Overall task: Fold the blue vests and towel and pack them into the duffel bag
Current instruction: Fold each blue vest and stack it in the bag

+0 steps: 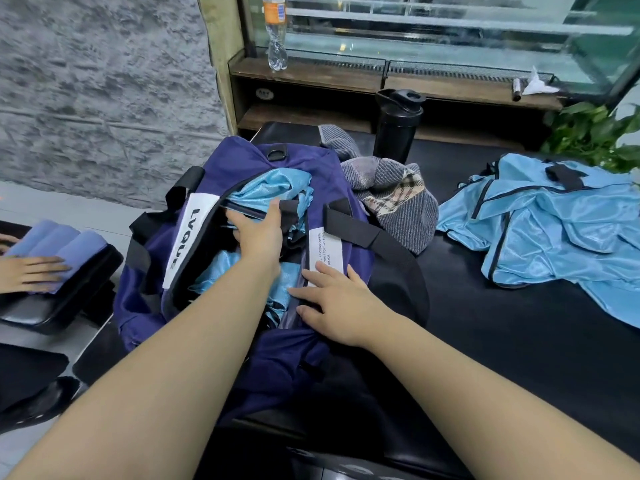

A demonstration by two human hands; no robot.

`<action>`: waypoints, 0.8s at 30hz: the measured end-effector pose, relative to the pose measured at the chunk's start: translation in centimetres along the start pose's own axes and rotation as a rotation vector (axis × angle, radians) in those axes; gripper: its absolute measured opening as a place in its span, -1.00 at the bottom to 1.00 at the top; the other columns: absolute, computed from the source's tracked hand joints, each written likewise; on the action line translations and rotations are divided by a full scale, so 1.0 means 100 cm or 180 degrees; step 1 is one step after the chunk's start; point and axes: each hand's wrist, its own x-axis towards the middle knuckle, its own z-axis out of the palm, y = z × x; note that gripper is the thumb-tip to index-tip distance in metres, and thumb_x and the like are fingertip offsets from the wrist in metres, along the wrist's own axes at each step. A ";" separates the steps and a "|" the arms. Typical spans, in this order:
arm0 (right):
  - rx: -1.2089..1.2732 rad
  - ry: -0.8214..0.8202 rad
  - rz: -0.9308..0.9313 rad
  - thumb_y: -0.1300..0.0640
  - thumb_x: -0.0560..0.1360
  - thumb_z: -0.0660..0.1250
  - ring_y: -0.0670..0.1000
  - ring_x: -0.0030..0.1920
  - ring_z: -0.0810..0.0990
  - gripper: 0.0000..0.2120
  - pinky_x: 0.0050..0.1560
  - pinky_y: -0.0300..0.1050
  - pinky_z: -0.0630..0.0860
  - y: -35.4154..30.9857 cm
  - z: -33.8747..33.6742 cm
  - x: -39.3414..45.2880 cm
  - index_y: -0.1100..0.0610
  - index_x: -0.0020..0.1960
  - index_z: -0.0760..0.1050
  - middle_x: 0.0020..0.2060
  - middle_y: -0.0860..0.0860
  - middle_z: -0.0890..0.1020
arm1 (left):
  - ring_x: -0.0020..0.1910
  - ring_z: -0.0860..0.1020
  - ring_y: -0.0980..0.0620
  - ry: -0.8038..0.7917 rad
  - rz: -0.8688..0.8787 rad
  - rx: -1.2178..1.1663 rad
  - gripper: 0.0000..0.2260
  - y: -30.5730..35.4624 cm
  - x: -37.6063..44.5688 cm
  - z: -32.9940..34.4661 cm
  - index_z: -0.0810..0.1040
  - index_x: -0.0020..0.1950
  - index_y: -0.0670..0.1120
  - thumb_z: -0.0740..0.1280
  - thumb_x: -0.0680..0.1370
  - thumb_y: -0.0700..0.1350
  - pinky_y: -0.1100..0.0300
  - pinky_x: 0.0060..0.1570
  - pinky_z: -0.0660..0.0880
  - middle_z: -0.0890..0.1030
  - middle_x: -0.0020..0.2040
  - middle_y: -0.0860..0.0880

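The duffel bag lies unzipped on the black desk, its mouth running from about 6 toward 12 o'clock. The left hand reaches into the opening and presses down on a light-blue vest already packed inside; its thumb lies out over the cloth, but whether the fingers are straight or curled I cannot tell, since they dip out of sight into the bag. The right hand rests on the bag's near rim at about 4 o'clock from the left hand, fingers straight and spread flat on the fabric beside a white label. At 2 o'clock from the bag a striped grey towel lies crumpled on the desk, touching the bag's side. Farther out at 3 o'clock more vests lie in a loose unfolded heap. A black bottle stands behind the towel at 1 o'clock. At 9 o'clock another person's hand rests on rolled blue cloth.
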 end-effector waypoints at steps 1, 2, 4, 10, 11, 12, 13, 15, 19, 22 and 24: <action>0.0007 -0.0024 -0.0019 -0.11 0.62 0.07 -0.02 0.54 -0.03 -0.57 0.49 0.22 -0.08 0.002 0.000 0.002 -0.13 0.47 0.27 0.53 -0.07 0.16 | 0.27 0.47 -0.06 -0.0032 -0.0011 -0.0009 0.00 -0.002 0.005 0.002 -0.16 0.40 0.33 0.35 0.11 0.40 -0.11 0.24 0.44 0.29 0.46 -0.02; -0.0007 -0.0047 -0.0046 -0.12 0.61 0.09 -0.01 0.53 0.00 -0.57 0.48 0.21 0.00 0.003 0.001 0.005 -0.13 0.47 0.28 0.52 -0.06 0.18 | 0.26 0.48 -0.06 -0.0038 -0.0009 0.0005 -0.07 -0.004 0.009 0.004 -0.09 0.35 0.34 0.35 0.12 0.41 -0.12 0.23 0.45 0.32 0.44 -0.01; -0.0036 -0.0106 -0.0074 -0.14 0.59 0.11 0.01 0.52 0.04 -0.55 0.45 0.16 0.11 0.006 0.001 0.010 -0.12 0.46 0.29 0.52 -0.04 0.20 | 0.22 0.50 -0.09 -0.0012 0.0013 0.0038 -0.18 -0.006 0.018 0.008 0.05 0.26 0.31 0.34 0.12 0.42 -0.15 0.21 0.45 0.37 0.39 -0.02; 0.0003 -0.0123 -0.0048 -0.13 0.59 0.11 0.00 0.49 0.10 -0.57 0.41 0.11 0.17 0.007 -0.004 0.013 -0.10 0.44 0.33 0.48 -0.04 0.27 | 0.21 0.50 -0.10 -0.0094 0.0084 0.0133 -0.06 0.000 0.019 0.007 0.09 0.48 0.08 0.33 0.20 0.39 -0.09 0.26 0.44 0.43 0.33 -0.05; 0.0011 -0.0019 0.0011 -0.12 0.60 0.11 0.00 0.46 0.16 -0.59 0.38 0.09 0.20 0.006 -0.006 0.014 -0.08 0.41 0.37 0.44 -0.04 0.33 | 0.23 0.49 -0.11 -0.0112 0.0108 0.0197 -0.06 0.002 0.015 0.006 0.08 0.50 0.07 0.33 0.23 0.38 -0.10 0.27 0.43 0.42 0.34 -0.06; 0.0007 0.0148 0.0117 -0.11 0.60 0.10 0.02 0.41 0.22 -0.61 0.33 0.07 0.21 0.003 -0.009 0.016 -0.07 0.38 0.42 0.37 -0.04 0.39 | 0.26 0.47 -0.12 -0.0131 0.0123 0.0264 -0.06 0.004 0.012 0.005 0.05 0.52 0.05 0.33 0.27 0.39 -0.10 0.28 0.41 0.40 0.37 -0.08; -0.0021 0.0357 0.0262 -0.10 0.60 0.09 0.04 0.37 0.26 -0.63 0.28 0.05 0.20 -0.001 -0.011 0.019 -0.06 0.35 0.45 0.31 -0.03 0.43 | 0.29 0.44 -0.13 -0.0143 0.0155 0.0325 -0.07 0.005 0.012 0.003 0.01 0.53 0.03 0.33 0.31 0.38 -0.10 0.30 0.40 0.37 0.40 -0.09; -0.0168 0.0723 0.0512 -0.10 0.60 0.10 0.08 0.31 0.27 -0.64 0.22 0.04 0.18 -0.005 -0.015 0.027 -0.06 0.33 0.44 0.25 0.00 0.43 | 0.34 0.40 -0.13 -0.0144 0.0214 0.0430 -0.14 0.008 0.010 -0.001 -0.04 0.55 0.00 0.30 0.43 0.33 -0.09 0.33 0.37 0.31 0.45 -0.08; -0.0080 0.1054 0.0630 -0.03 0.57 0.15 0.07 0.34 0.23 -0.61 0.25 0.01 0.16 -0.001 -0.021 0.031 -0.07 0.38 0.38 0.31 -0.02 0.38 | 0.44 0.27 -0.09 -0.0244 0.0326 0.0615 -0.21 0.012 -0.003 -0.013 -0.10 0.57 -0.01 0.23 0.52 0.26 -0.09 0.39 0.28 0.17 0.53 -0.02; 0.0118 0.1333 0.0497 -0.03 0.59 0.15 0.00 0.40 0.18 -0.58 0.30 -0.02 0.11 0.011 -0.021 0.016 -0.07 0.44 0.29 0.39 -0.09 0.32 | 0.48 0.21 -0.06 -0.0294 0.0354 0.0818 -0.17 0.015 -0.025 -0.019 -0.05 0.57 -0.08 0.30 0.49 0.22 0.03 0.44 0.20 0.13 0.55 -0.03; 0.0213 0.1549 0.0428 -0.03 0.60 0.15 -0.03 0.42 0.17 -0.55 0.32 -0.05 0.09 0.021 -0.019 0.002 -0.05 0.48 0.25 0.44 -0.09 0.29 | 0.40 0.34 -0.07 -0.0319 0.0454 0.0825 -0.12 0.015 -0.045 -0.019 0.17 0.52 -0.10 0.38 0.33 0.26 0.01 0.41 0.27 0.27 0.49 -0.08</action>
